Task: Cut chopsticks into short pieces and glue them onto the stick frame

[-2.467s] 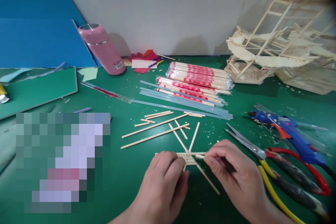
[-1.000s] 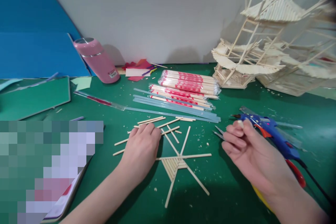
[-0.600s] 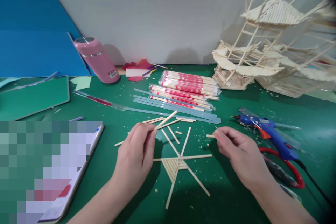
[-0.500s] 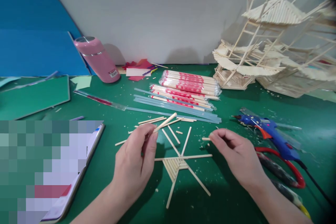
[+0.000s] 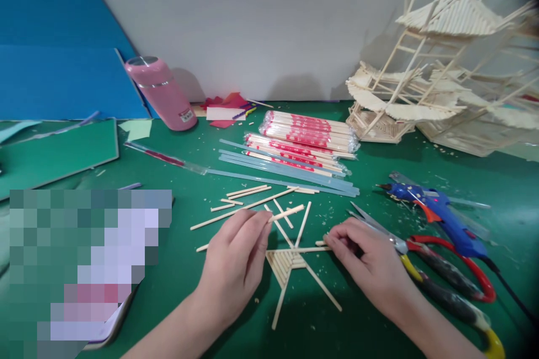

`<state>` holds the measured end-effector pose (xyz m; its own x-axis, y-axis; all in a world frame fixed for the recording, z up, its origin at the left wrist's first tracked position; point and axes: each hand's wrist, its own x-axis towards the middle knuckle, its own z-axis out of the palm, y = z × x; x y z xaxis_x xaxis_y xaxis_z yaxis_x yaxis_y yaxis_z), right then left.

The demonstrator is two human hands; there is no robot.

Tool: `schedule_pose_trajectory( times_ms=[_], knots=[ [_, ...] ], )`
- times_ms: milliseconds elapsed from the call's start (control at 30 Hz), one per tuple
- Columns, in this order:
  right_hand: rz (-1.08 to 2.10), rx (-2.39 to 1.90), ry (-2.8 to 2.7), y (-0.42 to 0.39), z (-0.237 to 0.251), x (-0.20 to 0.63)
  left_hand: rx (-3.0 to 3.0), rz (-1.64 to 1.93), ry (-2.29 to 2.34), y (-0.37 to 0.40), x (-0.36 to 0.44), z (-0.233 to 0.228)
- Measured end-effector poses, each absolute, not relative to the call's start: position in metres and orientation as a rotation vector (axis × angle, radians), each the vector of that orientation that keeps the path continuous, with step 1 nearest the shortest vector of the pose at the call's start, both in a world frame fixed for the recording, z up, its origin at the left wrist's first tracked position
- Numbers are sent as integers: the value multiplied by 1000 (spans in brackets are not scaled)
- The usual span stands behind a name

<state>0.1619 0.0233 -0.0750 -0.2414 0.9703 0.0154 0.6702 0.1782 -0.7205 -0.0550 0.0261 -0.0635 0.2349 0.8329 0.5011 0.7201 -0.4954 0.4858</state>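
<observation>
- The left hand (image 5: 236, 261) pinches a short wooden stick (image 5: 287, 212) between thumb and fingertips, its free end slanting up and away toward the right.
- The right hand (image 5: 370, 266) is curled, fingertips down on the right end of the stick fan piece (image 5: 290, 261); whether it grips a small stick there, I cannot tell.
- The stick fan piece lies flat on the green counter (image 5: 379, 162), between the two hands.
- Loose cut sticks (image 5: 248, 202) lie scattered just beyond the left hand.
- Scissors (image 5: 425, 261) with red and yellow handles lie just right of the right hand; a blue glue gun (image 5: 438, 210) lies beyond them.
- Wrapped chopstick packs (image 5: 309, 134) lie farther back, a pink flask (image 5: 162, 92) beyond the left hand, a stick-built model (image 5: 425, 73) far right.
</observation>
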Motion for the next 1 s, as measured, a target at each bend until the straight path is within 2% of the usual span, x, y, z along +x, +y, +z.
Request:
schedule_pose_trajectory(
  times_ms=[167,633,800,933,1000],
  knots=[
    [852,-1572,-1985,19,-77,162,2360,1135,1448,26,-55,-68],
    [625,-1582,-1887,21,-77,165,2409,1082,1398,24,-55,-70],
    [325,-1725,-1774,6,-63,194,2401,1029,1380,24,-55,-71],
    [7,-2086,-1518,-4,-61,251,2414,997,1383,24,-54,-73],
    [-41,-2207,-1541,-10,-67,278,2437,1002,1384,23,-54,-74]
  ],
)
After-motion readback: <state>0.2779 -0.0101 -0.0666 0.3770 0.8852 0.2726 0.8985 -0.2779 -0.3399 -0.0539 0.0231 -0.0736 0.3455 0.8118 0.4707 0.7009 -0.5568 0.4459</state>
